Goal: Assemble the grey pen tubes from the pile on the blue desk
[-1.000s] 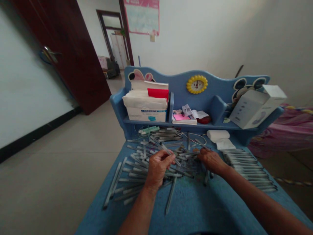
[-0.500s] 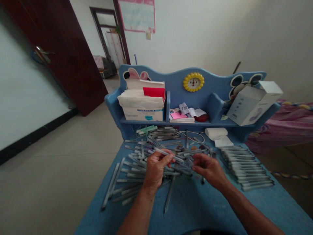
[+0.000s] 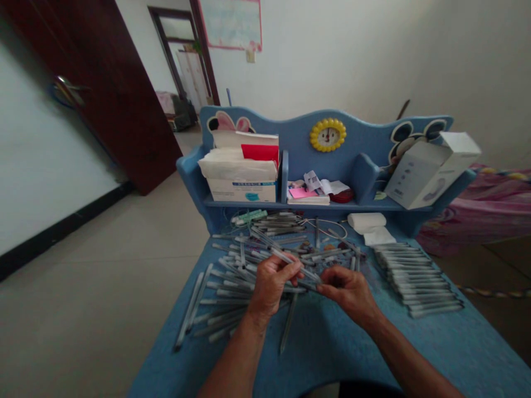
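My left hand [image 3: 271, 282] is closed around a slim grey pen barrel [image 3: 290, 258] that sticks out toward the far right above a loose heap of similar grey pens [image 3: 244, 260]. My right hand [image 3: 346, 287] pinches a small dark piece right at the near end of that barrel; what the piece is I cannot tell. Both hands hover close together over the blue desk top [image 3: 332, 348]. One single pen [image 3: 288, 326] lies just below my left hand.
A neat row of grey pens [image 3: 418, 279] lies at the right. The desk's blue shelf [image 3: 315, 166] carries a paper-filled box [image 3: 243, 177], papers, and a tilted white carton [image 3: 431, 166]. A white roll [image 3: 367, 221] sits under it. An open dark door [image 3: 112, 94] stands at the left.
My right hand came off the pile at the right and moved left to meet my left hand at the pen's end. My left hand kept the pen and barely shifted.
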The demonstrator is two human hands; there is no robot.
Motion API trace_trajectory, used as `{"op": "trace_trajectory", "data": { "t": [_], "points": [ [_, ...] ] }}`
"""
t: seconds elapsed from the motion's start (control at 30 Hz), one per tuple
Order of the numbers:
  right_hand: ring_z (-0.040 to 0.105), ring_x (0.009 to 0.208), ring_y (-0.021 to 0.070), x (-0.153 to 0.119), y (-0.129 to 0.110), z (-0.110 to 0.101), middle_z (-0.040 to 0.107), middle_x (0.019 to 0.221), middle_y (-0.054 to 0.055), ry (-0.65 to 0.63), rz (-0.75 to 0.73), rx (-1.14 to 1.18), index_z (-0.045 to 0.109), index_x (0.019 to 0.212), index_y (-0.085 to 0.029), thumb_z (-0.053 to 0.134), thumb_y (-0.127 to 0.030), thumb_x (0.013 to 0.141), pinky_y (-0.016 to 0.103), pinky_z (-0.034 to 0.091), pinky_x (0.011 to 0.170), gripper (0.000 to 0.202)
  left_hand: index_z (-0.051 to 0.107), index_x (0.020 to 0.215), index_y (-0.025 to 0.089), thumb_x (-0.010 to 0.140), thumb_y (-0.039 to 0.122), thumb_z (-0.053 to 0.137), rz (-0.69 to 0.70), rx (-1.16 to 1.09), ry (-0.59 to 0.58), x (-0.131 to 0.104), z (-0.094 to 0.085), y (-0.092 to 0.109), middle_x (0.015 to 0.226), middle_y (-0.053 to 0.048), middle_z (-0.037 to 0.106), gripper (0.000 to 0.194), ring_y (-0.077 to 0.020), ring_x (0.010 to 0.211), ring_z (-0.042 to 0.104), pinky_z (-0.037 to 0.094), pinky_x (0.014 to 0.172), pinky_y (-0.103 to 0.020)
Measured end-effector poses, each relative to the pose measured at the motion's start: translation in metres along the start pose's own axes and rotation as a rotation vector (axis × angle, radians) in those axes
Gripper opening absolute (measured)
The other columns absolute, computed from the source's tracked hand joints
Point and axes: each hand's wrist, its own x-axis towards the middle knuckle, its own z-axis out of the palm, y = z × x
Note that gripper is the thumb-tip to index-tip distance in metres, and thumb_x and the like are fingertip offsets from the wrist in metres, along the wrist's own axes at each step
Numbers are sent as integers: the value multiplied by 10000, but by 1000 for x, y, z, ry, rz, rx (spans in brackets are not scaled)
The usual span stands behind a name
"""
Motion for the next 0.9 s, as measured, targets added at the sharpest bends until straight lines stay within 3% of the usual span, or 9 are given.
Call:
{"op": "trace_trajectory", "data": {
  "t": [0.2, 0.43, 0.63, 0.9],
  "points": [
    [398, 514, 73, -8, 2, 5, 435, 545, -62, 18, 2, 18, 514, 617, -164, 666, -217, 663, 199, 318, 484, 167, 604, 713, 115, 660, 233, 677, -89, 31, -107, 0, -3, 5, 605, -9, 605, 148, -117, 528, 559, 420, 465, -203],
    [488, 441, 81, -30, 4, 17, 577, 552, -30, -66, 87, 342, 495, 745, -173, 616, -327, 750, 196, 381, 438, 196, 599, 702, 120, 651, 242, 661, -222, 90, -242, -2, -11, 12, 484, 12, 577, 146, -54, 342, 432, 304, 349, -155],
    [455, 356, 69, -39, 5, 23, 579, 485, -27, -3, 140, 489, 540, 815, -149, 629, -388, 741, 183, 347, 377, 266, 594, 709, 123, 659, 293, 665, -260, 57, -236, -2, -4, 8, 450, 12, 571, 191, -49, 311, 417, 285, 324, -145],
    [440, 378, 56, -43, 1, 27, 546, 473, -47, 123, 161, 498, 536, 781, -157, 657, -369, 719, 169, 339, 384, 252, 561, 706, 132, 676, 300, 665, -299, -4, -223, -2, 3, 1, 454, 7, 582, 200, -61, 305, 437, 306, 311, -145]
  ]
}}
